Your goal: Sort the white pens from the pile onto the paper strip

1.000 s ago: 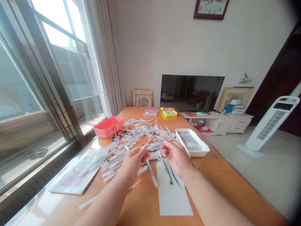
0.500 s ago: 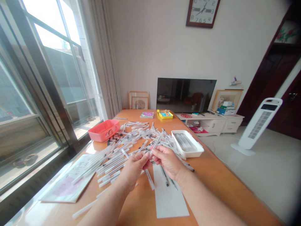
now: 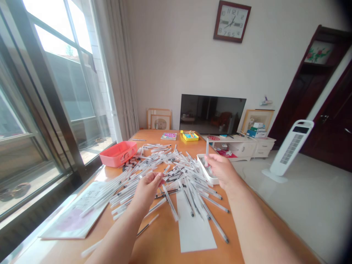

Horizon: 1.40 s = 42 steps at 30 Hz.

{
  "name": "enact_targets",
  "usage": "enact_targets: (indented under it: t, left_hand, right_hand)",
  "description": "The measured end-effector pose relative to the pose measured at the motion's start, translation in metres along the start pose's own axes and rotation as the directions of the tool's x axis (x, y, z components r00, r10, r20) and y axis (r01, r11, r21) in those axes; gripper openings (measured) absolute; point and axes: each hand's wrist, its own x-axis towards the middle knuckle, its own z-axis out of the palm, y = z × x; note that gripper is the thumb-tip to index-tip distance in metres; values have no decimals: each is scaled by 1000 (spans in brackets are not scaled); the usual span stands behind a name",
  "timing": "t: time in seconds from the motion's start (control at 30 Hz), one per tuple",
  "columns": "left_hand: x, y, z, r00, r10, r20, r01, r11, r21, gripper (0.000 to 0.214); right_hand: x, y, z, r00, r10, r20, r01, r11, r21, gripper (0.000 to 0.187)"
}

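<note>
A big heap of white pens [image 3: 165, 168] covers the middle of the orange table [image 3: 247, 227]. My right hand [image 3: 222, 169] is closed on one white pen [image 3: 207, 148], held upright over the white tray [image 3: 205, 171] at the heap's right side. My left hand [image 3: 148, 189] hovers over the near part of the heap with its fingertips pinched together on something small I cannot make out. A white paper sheet [image 3: 194, 227] lies under the nearest pens.
A pink tray [image 3: 118, 153] sits at the heap's far left, near the window. A printed sheet [image 3: 74, 212] lies at the left table edge. Small books [image 3: 169, 136] and a yellow box [image 3: 189, 136] stand at the far end. A TV [image 3: 211, 114] and a white fan [image 3: 287, 148] are beyond.
My hands were together at the heap's centre; the right hand has moved right, carrying a pen over the white tray. The left hand stayed. The camera tilted up.
</note>
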Motion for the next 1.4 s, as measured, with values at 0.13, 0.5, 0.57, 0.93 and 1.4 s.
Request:
enact_targets:
  t: [0.13, 0.5, 0.57, 0.93, 1.4]
  left_hand:
    - [2, 3, -5, 999, -23, -39, 22, 999, -33, 46]
    - [3, 6, -10, 997, -12, -82, 6, 998, -69, 41]
    - [6, 3, -11, 995, -11, -96, 4, 998, -65, 42]
    - [12, 0, -22, 978, 3, -210, -3, 1000, 0, 47]
    - [18, 3, -39, 937, -47, -345, 12, 994, -104, 51]
  right_hand:
    - [28, 22, -16, 998, 62, -25, -67, 946, -317, 35]
    - [70, 64, -13, 985, 173, -6, -112, 608, -786, 20]
    - [71, 66, -9, 984, 180, -7, -109, 563, -819, 24]
    - [61, 57, 0, 991, 132, 24, -51, 536, -843, 24]
    - [-27, -5, 48, 935, -43, 352, 222, 845, -487, 12]
